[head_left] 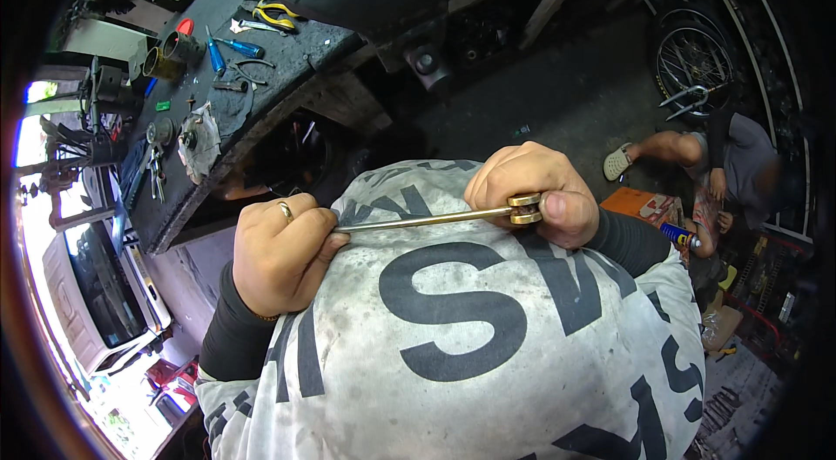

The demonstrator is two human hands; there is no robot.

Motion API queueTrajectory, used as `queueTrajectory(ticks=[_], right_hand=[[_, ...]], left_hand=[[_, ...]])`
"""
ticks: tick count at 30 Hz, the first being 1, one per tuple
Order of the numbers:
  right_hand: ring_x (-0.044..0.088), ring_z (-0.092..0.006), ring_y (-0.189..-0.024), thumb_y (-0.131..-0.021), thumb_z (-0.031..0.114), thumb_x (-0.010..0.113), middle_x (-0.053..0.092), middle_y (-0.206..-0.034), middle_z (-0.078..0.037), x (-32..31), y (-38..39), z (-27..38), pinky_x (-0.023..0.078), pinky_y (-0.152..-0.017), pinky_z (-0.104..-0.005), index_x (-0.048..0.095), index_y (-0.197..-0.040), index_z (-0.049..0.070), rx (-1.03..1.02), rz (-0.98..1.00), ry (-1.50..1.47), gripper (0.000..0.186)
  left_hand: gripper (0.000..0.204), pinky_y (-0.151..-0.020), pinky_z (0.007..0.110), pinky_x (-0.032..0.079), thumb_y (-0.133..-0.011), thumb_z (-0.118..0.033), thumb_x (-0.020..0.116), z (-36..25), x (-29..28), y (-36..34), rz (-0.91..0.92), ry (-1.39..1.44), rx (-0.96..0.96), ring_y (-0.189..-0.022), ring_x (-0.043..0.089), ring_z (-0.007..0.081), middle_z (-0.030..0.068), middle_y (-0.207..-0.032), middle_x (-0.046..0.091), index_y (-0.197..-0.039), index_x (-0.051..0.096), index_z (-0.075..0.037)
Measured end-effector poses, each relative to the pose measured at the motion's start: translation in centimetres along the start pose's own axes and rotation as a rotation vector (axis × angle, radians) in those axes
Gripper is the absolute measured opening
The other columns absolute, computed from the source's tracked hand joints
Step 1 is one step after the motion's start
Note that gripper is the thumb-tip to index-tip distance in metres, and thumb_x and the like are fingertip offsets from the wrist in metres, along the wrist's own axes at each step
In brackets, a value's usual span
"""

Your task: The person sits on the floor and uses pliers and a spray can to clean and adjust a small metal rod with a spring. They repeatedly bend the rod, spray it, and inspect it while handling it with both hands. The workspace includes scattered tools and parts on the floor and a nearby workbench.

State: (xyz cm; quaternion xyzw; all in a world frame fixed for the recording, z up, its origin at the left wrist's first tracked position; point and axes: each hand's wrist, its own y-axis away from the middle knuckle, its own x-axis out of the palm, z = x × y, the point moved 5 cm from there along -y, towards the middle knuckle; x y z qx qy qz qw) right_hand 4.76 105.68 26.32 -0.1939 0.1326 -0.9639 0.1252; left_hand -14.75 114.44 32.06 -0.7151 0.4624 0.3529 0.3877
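Observation:
A thin metal rod with a brass-coloured forked end [422, 220] stretches level across the front of my stained shirt. My left hand [277, 258], with a ring on one finger, is closed around the rod's plain end, which its fingers hide. At the other end my right hand [542, 192] is closed, its thumb and curled fingers pinching the fork. Both hands are held up close to my body, apart from the workbench [300, 77].
On the bench at the left lie yellow-handled pliers [277, 16], blue screwdrivers [216, 56], open cans [162, 64] and a rag [200, 142]. At the right another person [740, 155] sits low by a spray can [681, 235], an orange box [643, 203] and a spoked wheel [694, 60].

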Motion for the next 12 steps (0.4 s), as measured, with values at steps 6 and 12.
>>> queueTrajectory(ticks=[6,12], right_hand=[[0.035,-0.0112,-0.048,-0.085,0.049,0.044,0.039,-0.054,-0.001,-0.3,0.0,-0.8,0.026,-0.045,-0.0295,0.050,-0.067,0.001,0.084,-0.047,-0.041,0.051],[0.025,-0.0061,-0.042,-0.092,0.048,0.044,0.030,-0.051,0.003,0.2,-0.5,-4.0,0.024,-0.040,-0.0233,0.042,-0.072,0.007,0.316,-0.205,-0.726,0.046]], left_hand=[[0.015,-0.048,0.038,0.039,-0.073,-0.007,0.071,0.6,0.6,0.4,-0.013,0.047,-0.073,-0.052,0.051,0.0282,0.0096,-0.064,0.050,-0.077,0.058,-0.001],[0.009,-0.054,0.038,0.042,-0.082,-0.012,0.067,1.6,-0.1,0.5,0.086,0.024,-0.316,-0.061,0.056,0.0322,0.0111,-0.067,0.054,-0.080,0.061,-0.006]])
